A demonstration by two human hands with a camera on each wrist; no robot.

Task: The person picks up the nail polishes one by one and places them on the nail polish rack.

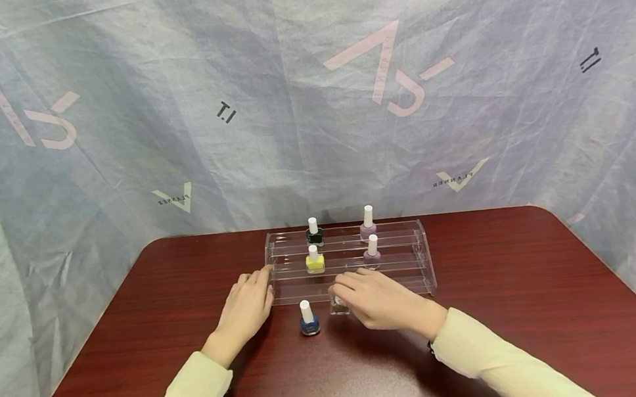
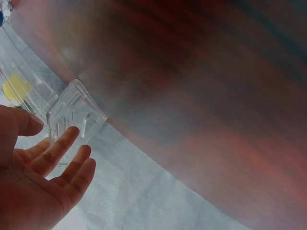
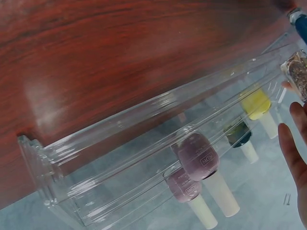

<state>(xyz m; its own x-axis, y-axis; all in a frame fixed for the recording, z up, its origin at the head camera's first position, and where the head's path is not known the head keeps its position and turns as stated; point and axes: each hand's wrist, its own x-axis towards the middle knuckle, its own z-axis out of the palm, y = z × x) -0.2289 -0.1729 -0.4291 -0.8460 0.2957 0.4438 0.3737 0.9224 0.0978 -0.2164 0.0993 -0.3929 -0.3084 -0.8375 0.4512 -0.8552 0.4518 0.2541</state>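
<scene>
My right hand (image 1: pixel 375 301) holds a nail polish bottle with brown glitter (image 1: pixel 339 308) at the front edge of a clear tiered rack (image 1: pixel 299 291). Its cap is hidden by the fingers; in the right wrist view the glittery glass (image 3: pixel 298 74) shows beyond the fingertips. At the rack's left end rests my left hand (image 1: pixel 244 307), its fingers loosely extended along the clear side panel (image 2: pixel 76 108). Between the hands, a dark blue nail polish bottle (image 1: pixel 309 324) with a white cap stands upright on the table.
On the rack's back tier are a dark green bottle (image 1: pixel 315 236) and a mauve bottle (image 1: pixel 368 231). One tier lower stand a yellow bottle (image 1: pixel 315 264) and another mauve one (image 1: pixel 371 257). A grey printed cloth (image 1: pixel 286 129) hangs behind the reddish-brown table (image 1: pixel 496 289).
</scene>
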